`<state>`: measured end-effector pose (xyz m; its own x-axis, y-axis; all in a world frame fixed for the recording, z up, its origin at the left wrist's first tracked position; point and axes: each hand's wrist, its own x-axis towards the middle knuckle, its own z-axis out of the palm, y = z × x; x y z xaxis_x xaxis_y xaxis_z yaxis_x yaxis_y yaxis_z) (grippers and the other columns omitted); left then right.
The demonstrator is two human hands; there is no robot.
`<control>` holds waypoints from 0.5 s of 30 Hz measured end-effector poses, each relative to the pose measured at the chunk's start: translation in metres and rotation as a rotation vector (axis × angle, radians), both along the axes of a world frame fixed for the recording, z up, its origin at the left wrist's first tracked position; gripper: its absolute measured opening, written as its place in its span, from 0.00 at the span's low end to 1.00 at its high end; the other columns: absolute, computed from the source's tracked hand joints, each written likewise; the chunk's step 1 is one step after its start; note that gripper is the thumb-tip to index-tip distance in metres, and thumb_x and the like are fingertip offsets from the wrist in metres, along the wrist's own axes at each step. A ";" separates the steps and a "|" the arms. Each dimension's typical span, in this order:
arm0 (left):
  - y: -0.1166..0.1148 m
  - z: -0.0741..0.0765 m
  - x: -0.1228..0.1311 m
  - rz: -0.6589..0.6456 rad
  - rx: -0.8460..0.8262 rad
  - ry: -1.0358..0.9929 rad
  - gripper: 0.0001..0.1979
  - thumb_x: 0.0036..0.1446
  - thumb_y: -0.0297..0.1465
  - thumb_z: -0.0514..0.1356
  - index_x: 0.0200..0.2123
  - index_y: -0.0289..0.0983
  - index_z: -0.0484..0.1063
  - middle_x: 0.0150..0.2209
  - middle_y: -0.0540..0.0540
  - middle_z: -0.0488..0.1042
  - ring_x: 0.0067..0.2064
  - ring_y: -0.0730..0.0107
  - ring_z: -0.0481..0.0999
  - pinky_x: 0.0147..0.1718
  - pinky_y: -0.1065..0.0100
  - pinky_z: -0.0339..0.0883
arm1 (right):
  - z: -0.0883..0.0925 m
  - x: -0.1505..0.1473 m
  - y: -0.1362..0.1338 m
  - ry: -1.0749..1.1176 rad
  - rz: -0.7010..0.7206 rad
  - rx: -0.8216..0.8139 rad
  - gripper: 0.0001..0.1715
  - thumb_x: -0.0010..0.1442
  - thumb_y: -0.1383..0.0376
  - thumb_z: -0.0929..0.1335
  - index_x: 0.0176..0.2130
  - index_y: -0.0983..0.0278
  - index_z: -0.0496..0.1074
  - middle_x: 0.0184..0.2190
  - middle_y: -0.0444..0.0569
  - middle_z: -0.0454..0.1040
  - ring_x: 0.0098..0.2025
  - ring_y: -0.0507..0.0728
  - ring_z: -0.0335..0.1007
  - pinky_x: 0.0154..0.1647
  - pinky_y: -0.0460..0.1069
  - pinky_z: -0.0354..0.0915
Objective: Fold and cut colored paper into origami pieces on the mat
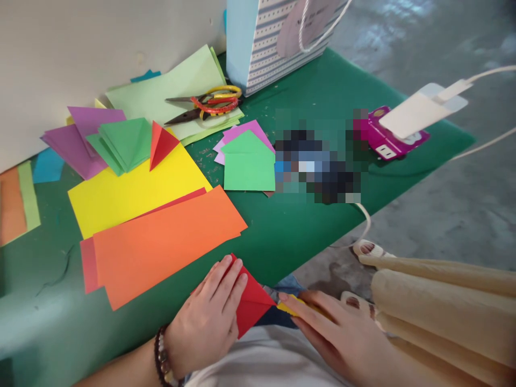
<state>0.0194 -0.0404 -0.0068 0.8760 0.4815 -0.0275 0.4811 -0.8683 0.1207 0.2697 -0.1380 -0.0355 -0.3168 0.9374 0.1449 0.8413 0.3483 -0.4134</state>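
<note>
My left hand (212, 312) lies flat over a folded red paper (252, 301), fingers stretched out and pressing it at the near edge of the table. Part of the paper is hidden under that hand. My right hand (338, 328) is closed around a yellow utility knife (292, 305). The metal end of the knife meets the right corner of the red paper, by its fold line. Just beyond my left hand lie long orange paper strips (169, 242), with red sheets partly under them.
Yellow paper (137, 193), a small red triangle (162, 144), folded green pieces (124, 142), purple pieces (80, 145) and scissors (209, 105) lie farther back. A paper bag (290, 48) stands behind. At right are a pink power strip (389, 148), a white charger (419, 113) and a blurred-out object.
</note>
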 end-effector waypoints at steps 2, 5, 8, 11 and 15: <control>0.000 0.000 0.000 -0.005 0.002 0.001 0.26 0.61 0.32 0.52 0.61 0.27 0.61 0.65 0.36 0.57 0.67 0.51 0.51 0.62 0.58 0.53 | 0.000 0.002 -0.002 0.011 -0.004 -0.006 0.19 0.64 0.70 0.61 0.53 0.60 0.70 0.36 0.49 0.74 0.32 0.50 0.70 0.32 0.44 0.65; 0.000 0.000 -0.001 -0.006 0.006 0.008 0.27 0.61 0.33 0.51 0.61 0.27 0.60 0.65 0.36 0.57 0.67 0.51 0.51 0.63 0.58 0.51 | 0.000 0.006 -0.003 0.026 -0.002 0.004 0.19 0.64 0.70 0.61 0.53 0.61 0.69 0.36 0.49 0.74 0.31 0.50 0.70 0.31 0.44 0.65; 0.000 -0.001 -0.001 -0.012 0.009 0.020 0.27 0.62 0.34 0.51 0.61 0.26 0.60 0.65 0.35 0.57 0.67 0.50 0.51 0.63 0.57 0.49 | 0.001 0.010 -0.004 0.027 -0.004 0.020 0.20 0.64 0.71 0.61 0.53 0.61 0.69 0.36 0.49 0.74 0.31 0.50 0.70 0.30 0.43 0.65; 0.000 -0.001 -0.001 -0.019 0.009 0.032 0.27 0.62 0.34 0.51 0.61 0.26 0.60 0.65 0.35 0.57 0.67 0.49 0.52 0.63 0.57 0.49 | 0.001 0.010 -0.004 0.036 -0.007 0.028 0.20 0.63 0.71 0.62 0.53 0.61 0.69 0.36 0.49 0.74 0.31 0.50 0.70 0.29 0.43 0.65; 0.000 -0.001 -0.001 -0.022 0.016 0.043 0.28 0.62 0.34 0.51 0.62 0.26 0.58 0.65 0.35 0.57 0.67 0.50 0.52 0.63 0.57 0.49 | 0.001 0.006 0.000 0.038 0.011 0.016 0.19 0.64 0.70 0.61 0.54 0.61 0.69 0.35 0.48 0.74 0.31 0.49 0.71 0.30 0.43 0.65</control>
<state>0.0189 -0.0409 -0.0082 0.8848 0.4624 -0.0572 0.4658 -0.8807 0.0863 0.2757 -0.1383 -0.0341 -0.3207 0.9314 0.1720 0.8214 0.3639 -0.4393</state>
